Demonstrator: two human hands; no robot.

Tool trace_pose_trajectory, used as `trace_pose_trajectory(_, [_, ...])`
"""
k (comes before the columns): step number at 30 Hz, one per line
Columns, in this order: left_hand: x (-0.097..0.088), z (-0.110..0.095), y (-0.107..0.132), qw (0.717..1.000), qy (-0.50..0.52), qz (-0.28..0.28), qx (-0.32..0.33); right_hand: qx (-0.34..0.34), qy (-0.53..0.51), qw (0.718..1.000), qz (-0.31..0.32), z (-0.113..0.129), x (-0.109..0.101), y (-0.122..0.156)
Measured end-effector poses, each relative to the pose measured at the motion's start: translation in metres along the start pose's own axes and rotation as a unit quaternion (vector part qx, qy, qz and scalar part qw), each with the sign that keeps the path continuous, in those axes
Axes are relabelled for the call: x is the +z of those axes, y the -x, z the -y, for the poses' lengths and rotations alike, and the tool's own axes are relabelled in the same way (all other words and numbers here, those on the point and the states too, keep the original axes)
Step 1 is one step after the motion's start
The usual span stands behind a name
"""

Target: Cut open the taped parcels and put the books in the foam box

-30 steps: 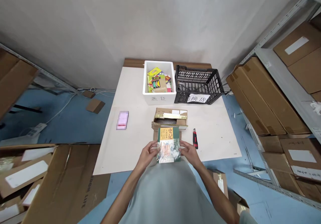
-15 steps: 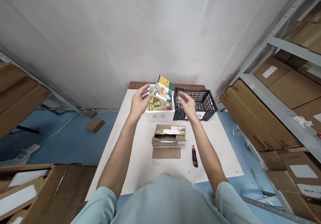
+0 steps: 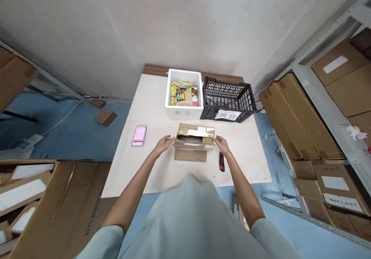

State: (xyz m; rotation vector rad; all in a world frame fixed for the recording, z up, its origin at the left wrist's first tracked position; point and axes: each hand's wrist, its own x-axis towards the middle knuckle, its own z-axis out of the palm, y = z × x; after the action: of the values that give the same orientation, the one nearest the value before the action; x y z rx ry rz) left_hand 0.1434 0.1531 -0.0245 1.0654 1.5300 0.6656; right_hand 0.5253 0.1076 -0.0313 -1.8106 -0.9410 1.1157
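Note:
A small opened cardboard box (image 3: 193, 145) with torn tape along its top sits mid-table, a flap folded out toward me. My left hand (image 3: 164, 145) is at its left end, fingers extended and fingertips at the edge. At the opposite end, my right hand (image 3: 222, 144) has its fingertips against the cardboard. Neither hand is wrapped around the box. Just below my right hand lies a red and black utility knife (image 3: 222, 162). Behind the box, a white foam bin (image 3: 183, 114) contains several colourful books or packets (image 3: 184, 95).
A black plastic crate (image 3: 210, 114) with a handwritten label stands right of the bin. Left on the white table (image 3: 150, 112) lies a pixelated pink item (image 3: 139, 136). Metal shelves (image 3: 327, 96) with cartons flank the right; a large carton (image 3: 66, 205) stands lower left.
The green-covered book that was above the white bin between my hands is no longer there. Both hands have come back and down to the cardboard box. The view has tilted downward.

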Motion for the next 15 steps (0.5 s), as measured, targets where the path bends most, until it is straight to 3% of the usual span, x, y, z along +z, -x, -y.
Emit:
trace_pose_trajectory(4, [0.016,0.017,0.004,1.0,0.017,0.02,-0.014,0.032,-0.021,0.999,0.02,-0.028,0.002,0.015])
trace_pose_trajectory(10, [0.037,0.006,-0.014,0.998,0.015,0.028,0.06,0.027,-0.086,0.993,0.075,-0.024,0.006,0.024])
trace_pose_trajectory(15, [0.046,0.008,-0.028,0.997,-0.018,-0.038,0.064,0.032,-0.123,0.987,0.096,-0.029,0.001,0.027])
